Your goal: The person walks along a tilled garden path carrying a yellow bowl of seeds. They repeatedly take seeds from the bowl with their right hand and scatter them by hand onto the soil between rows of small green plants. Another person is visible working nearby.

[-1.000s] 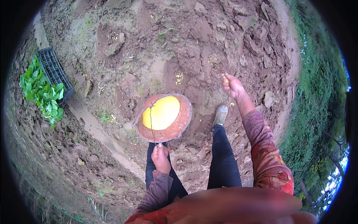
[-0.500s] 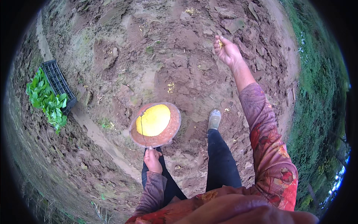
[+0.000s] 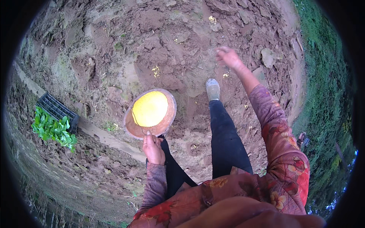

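Note:
My left hand [image 3: 154, 151] is closed at the near edge of a wide, round reddish-brown bucket [image 3: 170, 118], where its thin wire handle runs. Bright yellow granules [image 3: 150, 108] lie inside it in a large heap. The bucket hangs over my left leg, slightly tilted. Out ahead and to the right, my right hand [image 3: 229, 57] is held above the soil. Its fingers are smeared by motion, so whether any granules remain in them is hidden.
Rough brown soil [image 3: 182, 49] carries scattered yellow clumps [image 3: 156, 71]. My right shoe [image 3: 212, 89] stands forward. At the left a black plastic crate [image 3: 57, 107] lies by leafy green seedlings [image 3: 55, 129]. A narrow path strip [image 3: 110, 140] runs past it, and green growth [image 3: 323, 76] borders the right side.
My right hand has dropped lower in view from its raised, closed hold on yellow granules. The bucket and my left hand have shifted slightly up and left; the ground has slid in view.

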`<action>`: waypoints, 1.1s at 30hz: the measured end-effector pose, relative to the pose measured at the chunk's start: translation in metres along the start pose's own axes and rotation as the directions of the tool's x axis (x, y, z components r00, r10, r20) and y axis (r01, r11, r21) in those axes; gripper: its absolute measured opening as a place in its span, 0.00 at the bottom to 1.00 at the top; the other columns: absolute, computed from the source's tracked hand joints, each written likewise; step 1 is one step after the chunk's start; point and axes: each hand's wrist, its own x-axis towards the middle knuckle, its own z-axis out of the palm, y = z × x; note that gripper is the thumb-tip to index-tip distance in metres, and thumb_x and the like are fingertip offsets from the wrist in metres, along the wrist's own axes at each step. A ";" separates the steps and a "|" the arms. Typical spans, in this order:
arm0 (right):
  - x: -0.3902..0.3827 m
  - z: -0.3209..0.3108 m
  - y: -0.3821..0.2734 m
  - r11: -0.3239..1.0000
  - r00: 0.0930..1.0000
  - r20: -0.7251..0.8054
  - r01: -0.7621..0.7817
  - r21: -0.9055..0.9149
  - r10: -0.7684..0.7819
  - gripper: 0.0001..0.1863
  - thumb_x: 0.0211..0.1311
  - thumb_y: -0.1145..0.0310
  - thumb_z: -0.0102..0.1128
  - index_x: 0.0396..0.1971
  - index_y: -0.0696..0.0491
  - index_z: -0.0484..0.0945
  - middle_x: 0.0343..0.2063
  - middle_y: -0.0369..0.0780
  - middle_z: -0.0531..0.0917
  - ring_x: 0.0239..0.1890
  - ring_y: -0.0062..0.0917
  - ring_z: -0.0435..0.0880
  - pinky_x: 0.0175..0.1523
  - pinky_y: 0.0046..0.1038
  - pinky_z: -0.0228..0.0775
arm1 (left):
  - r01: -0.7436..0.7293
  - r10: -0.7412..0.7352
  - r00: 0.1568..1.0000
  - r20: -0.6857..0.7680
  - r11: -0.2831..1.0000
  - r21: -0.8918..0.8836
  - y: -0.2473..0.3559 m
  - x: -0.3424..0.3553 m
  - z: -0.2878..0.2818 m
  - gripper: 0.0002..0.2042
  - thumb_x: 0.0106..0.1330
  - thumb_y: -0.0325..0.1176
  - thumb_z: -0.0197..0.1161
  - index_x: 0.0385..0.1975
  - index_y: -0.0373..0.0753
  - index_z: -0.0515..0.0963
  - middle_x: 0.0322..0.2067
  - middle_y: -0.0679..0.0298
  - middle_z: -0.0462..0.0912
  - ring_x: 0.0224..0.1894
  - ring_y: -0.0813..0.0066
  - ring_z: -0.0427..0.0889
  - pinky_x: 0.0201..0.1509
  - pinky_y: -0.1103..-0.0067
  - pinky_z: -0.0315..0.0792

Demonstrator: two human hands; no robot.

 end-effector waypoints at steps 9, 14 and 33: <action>-0.112 0.168 0.074 0.816 0.955 0.226 0.283 -0.504 -0.192 0.23 0.57 0.61 0.52 0.53 0.52 0.69 0.47 0.46 0.74 0.52 0.39 0.71 0.56 0.39 0.63 | -0.025 -0.062 0.937 0.344 0.970 0.243 0.001 -0.087 0.093 0.17 0.70 0.37 0.45 0.16 0.43 0.59 0.12 0.72 0.56 0.17 0.83 0.55 0.34 0.79 0.63; -0.078 0.119 0.108 0.867 0.989 0.082 0.148 -0.476 -0.124 0.17 0.59 0.59 0.52 0.42 0.55 0.73 0.42 0.48 0.75 0.45 0.40 0.75 0.48 0.40 0.68 | -0.062 -0.118 0.861 0.494 0.941 0.332 -0.015 -0.120 0.156 0.17 0.70 0.36 0.44 0.16 0.43 0.58 0.13 0.71 0.55 0.17 0.82 0.55 0.35 0.77 0.64; -0.117 -0.187 0.091 0.289 0.747 0.521 -0.435 0.853 -0.413 0.14 0.67 0.61 0.44 0.27 0.56 0.69 0.17 0.32 0.64 0.11 0.09 0.57 0.11 0.10 0.46 | -0.153 -0.117 0.862 0.494 0.868 0.472 -0.031 -0.197 0.371 0.18 0.70 0.39 0.45 0.16 0.43 0.59 0.12 0.72 0.56 0.15 0.84 0.53 0.30 0.82 0.64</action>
